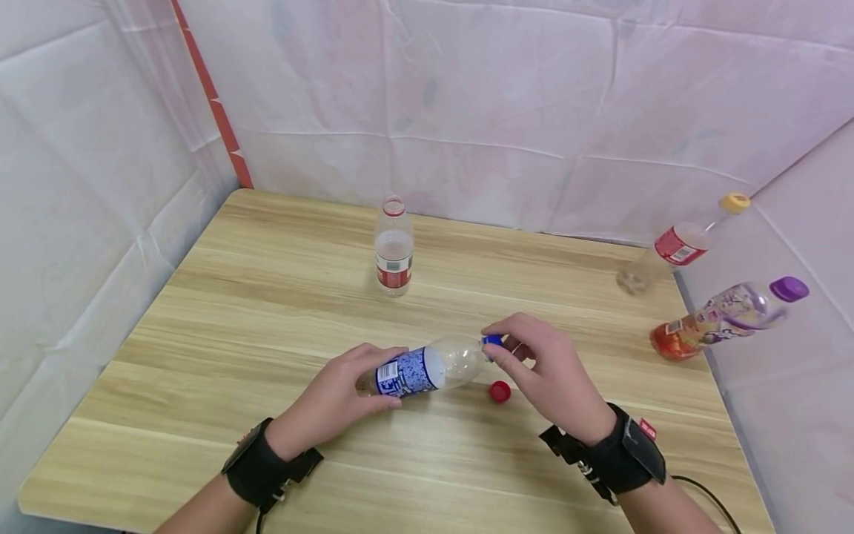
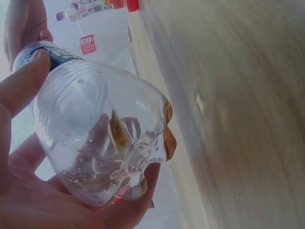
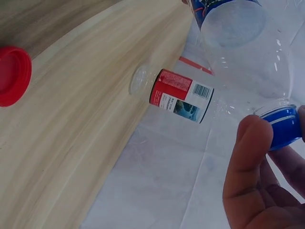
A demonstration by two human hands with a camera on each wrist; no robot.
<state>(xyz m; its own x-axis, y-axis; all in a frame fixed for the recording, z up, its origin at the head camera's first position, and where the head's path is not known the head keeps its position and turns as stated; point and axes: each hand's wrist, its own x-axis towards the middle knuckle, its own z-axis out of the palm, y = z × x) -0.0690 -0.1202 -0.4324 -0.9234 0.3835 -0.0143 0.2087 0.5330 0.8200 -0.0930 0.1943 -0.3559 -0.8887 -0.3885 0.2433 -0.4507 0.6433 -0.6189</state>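
Left hand point(image 1: 347, 386): here we have it, fingers and thumb clamped round the lower half of the bottle point(image 1: 420, 369)
Right hand point(image 1: 540, 363): thumb and fingers pinching the blue cap point(image 1: 492, 343), right there at the bottle's mouth
Bottle: tipped on its side between the two hands, over the near half of the table point(image 1: 267, 334), base to the left, neck to the right, blue label in plain sight; whether it touches the wood, I cannot tell
Red cap point(image 1: 500, 391): lying on the table, just beside the right hand
Red-label bottle point(image 1: 394, 267): upright farther back, open at the top, red ring round its neck
Yellow-cap bottle point(image 1: 680, 245): over at the far right corner
Purple-cap bottle point(image 1: 727, 315): near it, at the right edge, reddish towards the base
Straps point(image 1: 623, 452): black, one on each wrist
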